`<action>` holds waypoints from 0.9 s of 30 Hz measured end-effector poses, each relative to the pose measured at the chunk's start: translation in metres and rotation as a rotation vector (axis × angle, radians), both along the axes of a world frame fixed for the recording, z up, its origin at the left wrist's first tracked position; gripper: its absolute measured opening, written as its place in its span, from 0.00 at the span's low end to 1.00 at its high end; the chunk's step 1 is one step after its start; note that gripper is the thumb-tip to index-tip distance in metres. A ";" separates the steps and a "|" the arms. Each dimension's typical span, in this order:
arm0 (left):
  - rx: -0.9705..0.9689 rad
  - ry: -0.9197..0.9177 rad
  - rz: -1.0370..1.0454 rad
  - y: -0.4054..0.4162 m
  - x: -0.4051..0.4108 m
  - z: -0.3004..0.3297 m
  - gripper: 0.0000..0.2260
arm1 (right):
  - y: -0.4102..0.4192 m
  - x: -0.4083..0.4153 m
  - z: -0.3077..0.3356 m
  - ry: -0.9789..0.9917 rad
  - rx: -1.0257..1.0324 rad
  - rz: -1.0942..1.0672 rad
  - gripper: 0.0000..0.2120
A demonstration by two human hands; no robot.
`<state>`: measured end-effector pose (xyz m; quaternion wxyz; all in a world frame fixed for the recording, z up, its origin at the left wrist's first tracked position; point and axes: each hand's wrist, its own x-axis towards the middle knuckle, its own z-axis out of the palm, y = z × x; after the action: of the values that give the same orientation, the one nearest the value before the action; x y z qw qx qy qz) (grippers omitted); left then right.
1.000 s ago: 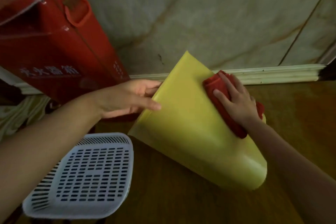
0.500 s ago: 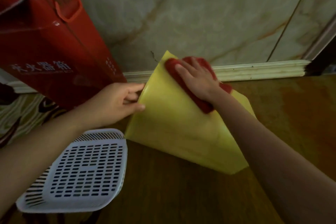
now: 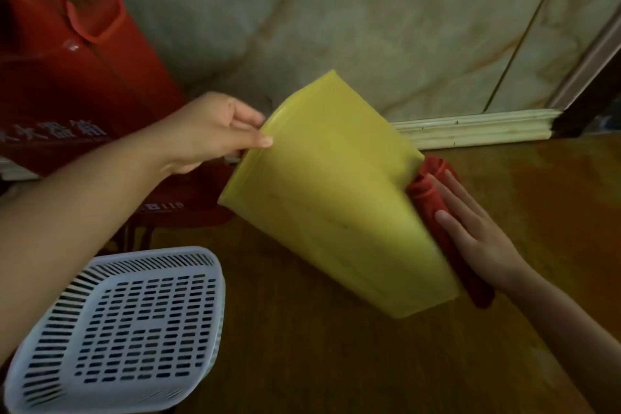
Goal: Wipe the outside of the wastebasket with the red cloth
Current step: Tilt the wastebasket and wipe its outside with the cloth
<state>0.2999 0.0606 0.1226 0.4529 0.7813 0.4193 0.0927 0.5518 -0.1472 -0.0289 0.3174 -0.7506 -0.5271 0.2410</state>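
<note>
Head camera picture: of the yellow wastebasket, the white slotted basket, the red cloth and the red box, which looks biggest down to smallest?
1. Yellow wastebasket, white slotted basket and red box: too alike to rank; the box is cut off by the frame and the white basket sits nearer the camera.
2. Red cloth, clearly smallest, partly hidden.

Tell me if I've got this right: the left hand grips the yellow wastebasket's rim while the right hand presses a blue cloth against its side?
Nearly. The cloth is red, not blue, as the head view shows. The rest holds: the left hand grips the rim of the yellow wastebasket, and the right hand presses the cloth flat against its side.
</note>
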 end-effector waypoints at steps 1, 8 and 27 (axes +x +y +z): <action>0.023 0.000 0.004 0.001 0.008 0.004 0.09 | 0.000 -0.001 0.001 0.069 -0.001 -0.046 0.26; 0.015 0.076 -0.020 0.005 0.059 0.029 0.05 | 0.056 -0.042 0.062 -0.102 0.146 -0.053 0.25; 0.062 0.131 -0.051 0.019 0.003 0.027 0.31 | 0.079 -0.026 0.017 -0.459 0.293 -0.181 0.25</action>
<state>0.3027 0.0796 0.1495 0.4022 0.8099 0.4248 0.0426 0.5259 -0.0683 -0.0116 0.3152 -0.7756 -0.5452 -0.0435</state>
